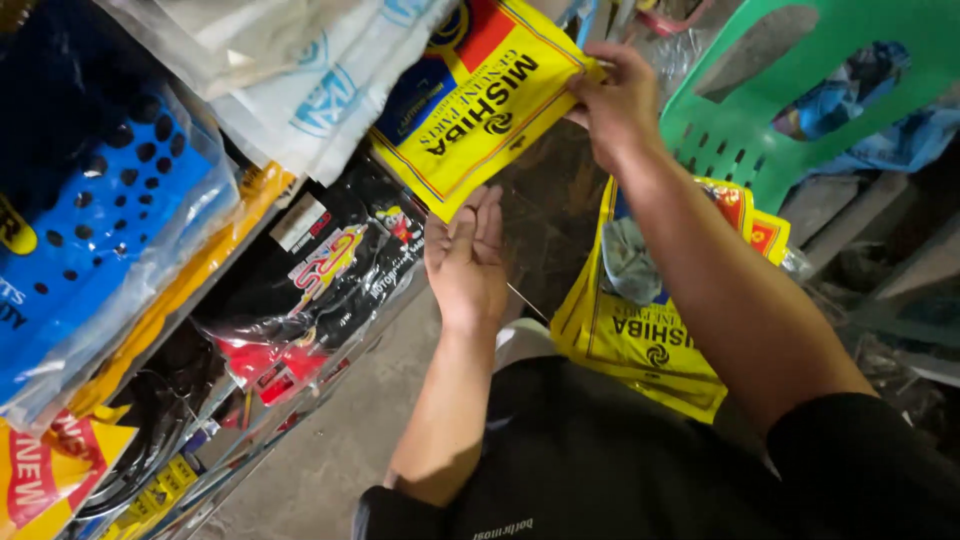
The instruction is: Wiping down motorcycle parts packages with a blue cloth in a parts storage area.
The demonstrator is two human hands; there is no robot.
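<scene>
fingers (600, 85) of right hand (620, 110) pinching upper corner of yellow plastic packet (480, 100); left hand (468, 255) open beneath its lower edge, beside shelf (215, 275). judged light, limp, slippery; best held at corners.

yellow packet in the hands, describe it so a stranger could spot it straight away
Start at the green plastic chair at top right, then look left of it. There the right hand pinches one corner of a flat yellow packet while the left hand supports its lower edge. Unlike the yellow bag lower down, it is raised and has a blue-and-red corner panel.
</scene>
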